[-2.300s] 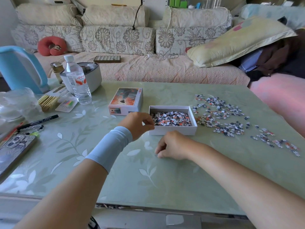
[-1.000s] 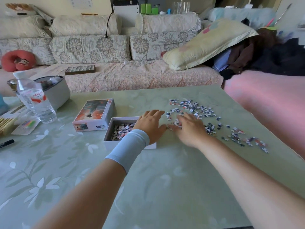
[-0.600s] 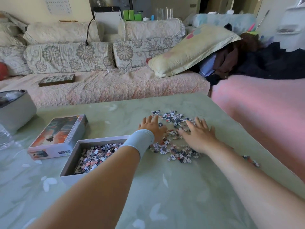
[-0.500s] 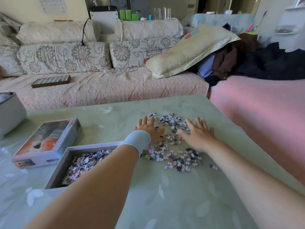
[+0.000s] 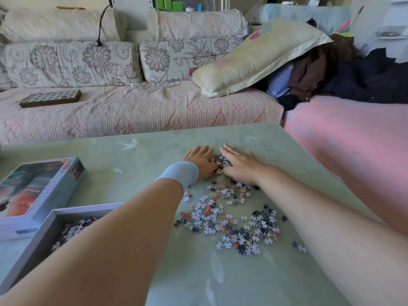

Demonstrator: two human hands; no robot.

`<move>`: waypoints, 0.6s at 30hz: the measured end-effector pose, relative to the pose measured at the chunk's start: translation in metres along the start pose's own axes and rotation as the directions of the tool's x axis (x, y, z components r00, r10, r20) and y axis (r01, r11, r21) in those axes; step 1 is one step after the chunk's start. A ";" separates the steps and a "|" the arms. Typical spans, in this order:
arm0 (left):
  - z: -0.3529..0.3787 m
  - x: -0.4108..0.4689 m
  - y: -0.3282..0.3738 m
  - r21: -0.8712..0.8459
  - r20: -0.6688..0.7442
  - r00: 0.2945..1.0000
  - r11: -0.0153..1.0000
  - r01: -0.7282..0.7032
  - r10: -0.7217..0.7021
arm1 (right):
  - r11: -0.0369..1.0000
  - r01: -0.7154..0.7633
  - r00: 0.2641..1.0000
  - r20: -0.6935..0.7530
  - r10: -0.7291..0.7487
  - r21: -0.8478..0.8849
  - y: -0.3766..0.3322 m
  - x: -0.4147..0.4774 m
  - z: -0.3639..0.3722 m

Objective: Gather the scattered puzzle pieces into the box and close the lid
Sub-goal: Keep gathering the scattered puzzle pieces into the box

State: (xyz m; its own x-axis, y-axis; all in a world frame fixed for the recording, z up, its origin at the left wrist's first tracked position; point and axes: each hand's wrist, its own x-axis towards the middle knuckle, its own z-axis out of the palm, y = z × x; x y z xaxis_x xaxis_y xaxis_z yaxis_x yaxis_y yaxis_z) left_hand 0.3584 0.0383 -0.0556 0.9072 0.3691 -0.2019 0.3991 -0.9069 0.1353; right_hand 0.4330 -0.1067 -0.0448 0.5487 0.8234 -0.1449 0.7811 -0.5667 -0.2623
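Both forearms reach out from the near edge, converging toward the table's (image 5: 141, 155) far right corner. Open box (image 5: 84, 209) sits at the near left edge with a layer of pieces (image 5: 72, 228) inside. The left forearm covers its right side, so I can't tell its long axis.

Loose puzzle pieces (image 5: 231, 219) lie on the right half between the forearms, in a band running near-right to far-left, densest at the near end.

Lid (image 5: 39, 191) is just beyond the box at the left edge, picture side up, long axis near-left to far-right.

Left hand (image 5: 202, 161), with a pale blue wristband (image 5: 180, 173), is palm down and flat on the table, fingers straight and close together, pointing at the far edge. Right hand (image 5: 239, 165) is the same: palm down, fingers straight, angled slightly left. Neither grips anything. A small clump of pieces is wedged between the two hands, touching both.

Past the far edge: floral sofa (image 5: 132, 107), yellow pillow (image 5: 254, 60) on its right end.
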 end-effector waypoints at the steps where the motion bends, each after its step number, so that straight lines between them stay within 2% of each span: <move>1: 0.001 -0.004 0.001 0.004 0.010 1.000 1.000 -0.018 0.018 | 1.000 0.013 1.000 0.009 -0.013 0.008 -0.001 -0.003 0.000; 6: 0.008 -0.040 0.010 0.082 0.109 0.989 0.991 -0.109 0.100 | 0.992 0.033 0.999 0.028 -0.036 0.120 -0.016 -0.039 0.006; 10: 0.013 -0.091 0.018 -0.046 0.122 0.988 0.995 -0.085 0.090 | 0.988 0.037 0.998 0.046 -0.045 0.151 -0.030 -0.088 0.014; 18: 0.028 -0.194 0.030 -0.047 0.157 0.982 0.994 -0.096 0.102 | 0.973 0.040 0.995 0.076 -0.059 0.228 -0.071 -0.175 0.031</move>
State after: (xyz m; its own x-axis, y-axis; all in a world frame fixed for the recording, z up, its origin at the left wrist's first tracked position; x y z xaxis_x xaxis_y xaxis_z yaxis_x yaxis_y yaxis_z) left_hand 0.1907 -0.0661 -0.0393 0.9111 0.2378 -0.3366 0.3159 -0.9275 0.1999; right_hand 0.2718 -0.2096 -0.0303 0.4777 0.8551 -0.2015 0.7136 -0.5115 -0.4787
